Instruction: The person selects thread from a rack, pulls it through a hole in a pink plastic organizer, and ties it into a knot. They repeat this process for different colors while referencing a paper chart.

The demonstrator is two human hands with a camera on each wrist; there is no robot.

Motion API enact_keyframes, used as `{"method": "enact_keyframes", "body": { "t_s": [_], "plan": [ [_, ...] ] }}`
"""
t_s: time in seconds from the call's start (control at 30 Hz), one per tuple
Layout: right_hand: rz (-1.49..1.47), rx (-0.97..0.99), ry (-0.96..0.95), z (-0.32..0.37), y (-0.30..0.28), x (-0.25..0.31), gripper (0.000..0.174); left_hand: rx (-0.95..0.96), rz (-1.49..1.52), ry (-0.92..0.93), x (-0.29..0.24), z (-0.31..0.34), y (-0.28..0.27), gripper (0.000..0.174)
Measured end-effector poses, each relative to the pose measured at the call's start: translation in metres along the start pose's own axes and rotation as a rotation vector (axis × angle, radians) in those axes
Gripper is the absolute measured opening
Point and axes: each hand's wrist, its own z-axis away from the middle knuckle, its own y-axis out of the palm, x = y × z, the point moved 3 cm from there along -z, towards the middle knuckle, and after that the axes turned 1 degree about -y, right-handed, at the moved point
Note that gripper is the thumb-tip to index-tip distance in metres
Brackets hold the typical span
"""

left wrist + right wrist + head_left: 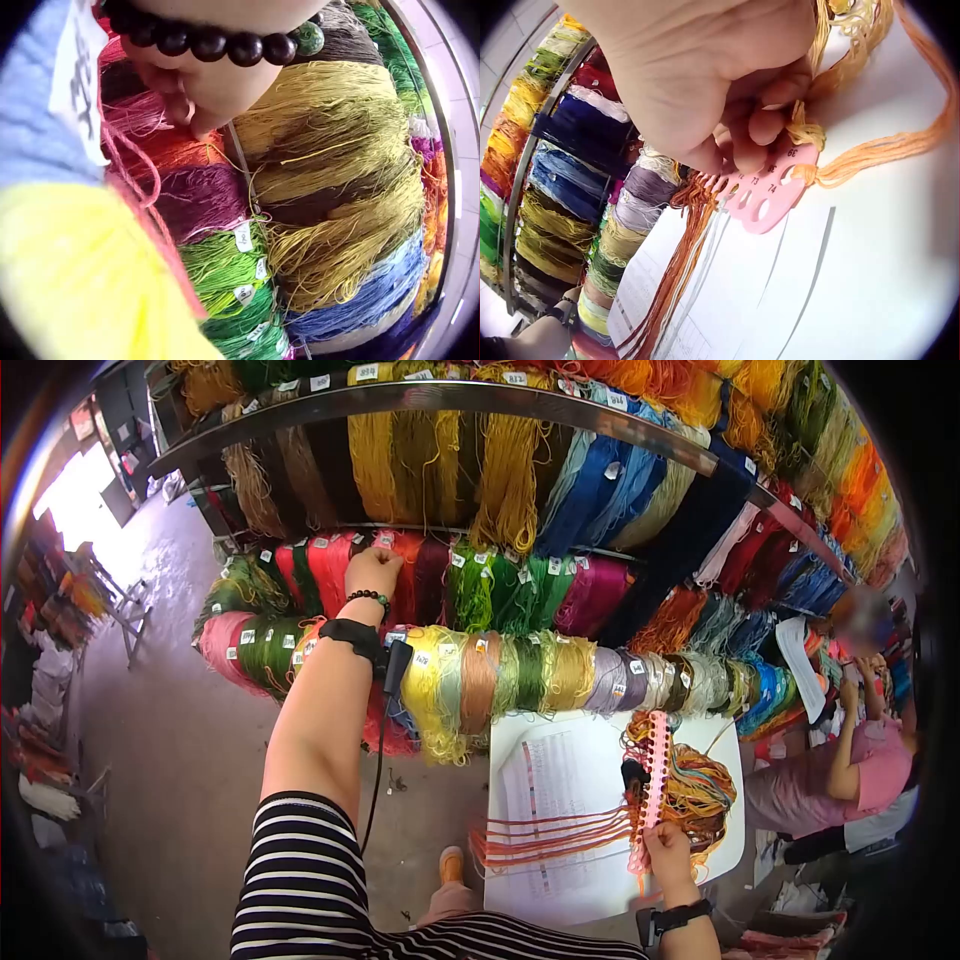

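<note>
In the head view my left hand (373, 575) reaches into the rack, fingers curled against red thread (404, 572) beside a small white label (384, 539). In the left wrist view that hand (217, 82) pinches at the pink and red-orange strands (176, 150); its palm side hides part of the contact. My right hand (672, 857) grips the lower end of a pink holed card (655, 770). Up close, the right hand's (727, 90) curled fingers and thumb hold this numbered card (769, 202), with orange, rust and white threads looped through its holes.
A white board (610, 895) carries a printed sheet (550, 790) and a multicoloured thread bundle (705, 790). Thread hanks hang in rows beneath a curved metal rail (440, 398). At the right stands another person in a pink top (885, 760); more hanks are at the far left.
</note>
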Motion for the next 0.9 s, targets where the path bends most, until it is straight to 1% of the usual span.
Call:
{"method": "enact_keyframes", "body": {
  "t_s": [0.17, 0.27, 0.4, 0.5, 0.6, 0.7, 0.8, 0.9],
  "plan": [
    [-0.017, -0.023, -0.005, 0.000, 0.003, 0.003, 0.024, -0.046, -0.088, 0.062, -0.011, 0.007, -0.007, 0.019],
    [0.011, -0.040, 0.012, 0.006, 0.005, 0.017, 0.024, -0.020, 0.039, -0.006, -0.025, 0.018, -0.019, 0.020],
    [0.000, -0.046, 0.047, 0.005, 0.004, 0.012, 0.025, -0.124, 0.089, 0.081, -0.022, 0.017, -0.021, 0.020],
    [0.019, -0.055, 0.027, 0.001, 0.002, 0.005, 0.025, -0.105, 0.010, 0.250, -0.004, -0.001, -0.002, 0.020],
    [0.024, -0.071, 0.016, 0.002, 0.003, 0.005, 0.025, -0.034, -0.056, 0.166, -0.017, 0.002, -0.005, 0.020],
    [0.061, -0.086, 0.010, 0.004, 0.004, 0.008, 0.025, -0.071, -0.163, 0.191, -0.018, 0.002, -0.004, 0.019],
    [0.054, -0.099, 0.007, 0.004, 0.004, 0.009, 0.025, -0.142, 0.032, 0.135, 0.011, -0.011, 0.009, 0.018],
    [0.060, -0.097, -0.003, 0.003, 0.004, 0.006, 0.024, -0.220, 0.278, 0.019, 0.020, -0.003, 0.000, 0.014]
  ]
}}
